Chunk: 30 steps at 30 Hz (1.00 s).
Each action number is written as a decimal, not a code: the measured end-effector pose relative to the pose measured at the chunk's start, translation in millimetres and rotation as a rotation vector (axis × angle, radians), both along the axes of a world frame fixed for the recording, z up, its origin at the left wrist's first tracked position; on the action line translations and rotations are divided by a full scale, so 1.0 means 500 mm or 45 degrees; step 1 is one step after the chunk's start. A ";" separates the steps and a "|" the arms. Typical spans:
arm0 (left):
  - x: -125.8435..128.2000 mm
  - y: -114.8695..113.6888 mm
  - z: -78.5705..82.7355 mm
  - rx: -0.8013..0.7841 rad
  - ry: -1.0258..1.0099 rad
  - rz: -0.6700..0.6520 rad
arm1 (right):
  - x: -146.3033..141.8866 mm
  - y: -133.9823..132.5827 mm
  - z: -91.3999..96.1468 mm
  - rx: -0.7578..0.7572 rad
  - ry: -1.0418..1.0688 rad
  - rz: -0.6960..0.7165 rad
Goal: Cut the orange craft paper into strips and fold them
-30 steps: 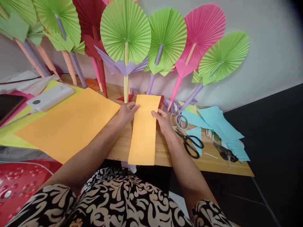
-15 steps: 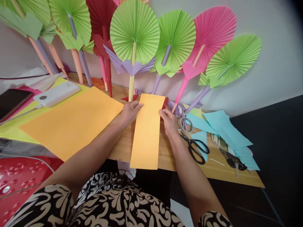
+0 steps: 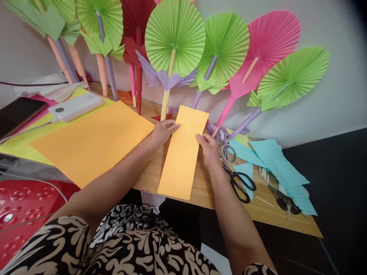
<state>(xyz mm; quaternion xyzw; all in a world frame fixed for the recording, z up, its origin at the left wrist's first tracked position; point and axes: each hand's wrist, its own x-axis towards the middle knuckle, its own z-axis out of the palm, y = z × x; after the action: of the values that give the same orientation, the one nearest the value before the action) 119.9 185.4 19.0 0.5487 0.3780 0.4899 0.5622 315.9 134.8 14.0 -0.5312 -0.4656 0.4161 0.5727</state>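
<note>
Drew the orange paper strip (image 3: 182,152), left of the black scissors (image 3: 233,174), back from overhanging to about the front edge of the wooden table (image 3: 205,187), seemingly only repositioning, pinching opposite long sides with left hand (image 3: 163,133) and right hand (image 3: 209,149), leaving narrow open room scissors-side.

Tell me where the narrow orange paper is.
In the head view, the narrow orange paper is at centre, held between the left hand and right hand, right of the large orange sheet.
</note>
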 end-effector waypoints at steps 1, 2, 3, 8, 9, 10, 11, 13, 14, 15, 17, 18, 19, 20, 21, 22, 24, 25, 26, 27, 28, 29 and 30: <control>0.000 -0.002 0.000 -0.024 -0.004 -0.044 | 0.000 0.001 0.001 0.015 -0.012 -0.032; -0.001 -0.003 0.000 -0.042 -0.001 -0.070 | 0.001 0.001 0.001 0.034 -0.031 -0.058; -0.001 -0.004 -0.002 -0.052 0.010 -0.075 | 0.002 0.002 0.001 0.055 -0.053 -0.078; 0.000 -0.002 -0.014 0.024 0.073 0.047 | 0.008 0.006 -0.009 0.118 -0.110 -0.109; 0.001 -0.001 -0.015 0.048 0.077 0.064 | 0.010 0.007 -0.012 0.108 -0.094 -0.101; 0.001 0.000 -0.016 0.070 0.077 0.079 | 0.012 0.009 -0.014 0.096 -0.065 -0.087; 0.001 0.002 -0.015 0.087 0.074 0.091 | 0.013 0.009 -0.016 0.081 -0.026 -0.065; 0.000 0.003 -0.014 0.109 0.057 0.116 | 0.014 0.009 -0.017 0.061 0.052 -0.013; 0.000 0.004 -0.013 0.114 0.047 0.126 | 0.013 0.008 -0.017 0.054 0.070 0.009; 0.000 0.004 -0.012 0.117 0.039 0.132 | 0.011 0.007 -0.016 0.049 0.063 0.025; 0.000 0.003 -0.012 0.124 0.032 0.137 | 0.007 0.003 -0.013 0.045 -0.008 0.045; 0.001 0.003 -0.012 0.128 0.033 0.140 | 0.005 0.002 -0.012 0.047 -0.051 0.048; 0.001 0.002 -0.012 0.132 0.037 0.143 | 0.003 0.001 -0.012 0.048 -0.090 0.049; 0.002 0.002 -0.012 0.135 0.041 0.149 | 0.002 0.001 -0.011 0.051 -0.118 0.044; 0.002 0.003 -0.013 0.136 0.046 0.159 | 0.002 0.001 -0.011 0.057 -0.132 0.038; 0.002 0.003 -0.014 0.136 0.050 0.169 | 0.002 0.002 -0.011 0.061 -0.136 0.038; 0.002 0.006 -0.016 0.135 0.056 0.190 | 0.004 0.003 -0.011 0.057 -0.119 0.079; 0.002 0.008 -0.017 0.135 0.055 0.201 | 0.005 0.003 -0.011 0.047 -0.101 0.115; 0.002 0.010 -0.017 0.134 0.051 0.214 | 0.005 0.003 -0.010 0.030 -0.082 0.151; 0.002 0.012 -0.017 0.133 0.045 0.229 | 0.005 0.002 -0.009 0.010 -0.071 0.177; 0.002 0.014 -0.016 0.130 0.038 0.246 | 0.004 0.001 -0.008 -0.008 -0.073 0.188; 0.001 0.014 -0.015 0.126 0.031 0.264 | 0.003 0.000 -0.007 -0.019 -0.089 0.180; 0.001 0.015 -0.014 0.121 0.024 0.281 | 0.002 -0.001 -0.007 -0.017 -0.117 0.160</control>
<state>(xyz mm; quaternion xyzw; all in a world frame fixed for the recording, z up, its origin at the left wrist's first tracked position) 120.5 192.6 12.1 0.5344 0.4178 0.5608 0.4746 316.9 134.2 10.6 -0.5233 -0.5210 0.4296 0.5198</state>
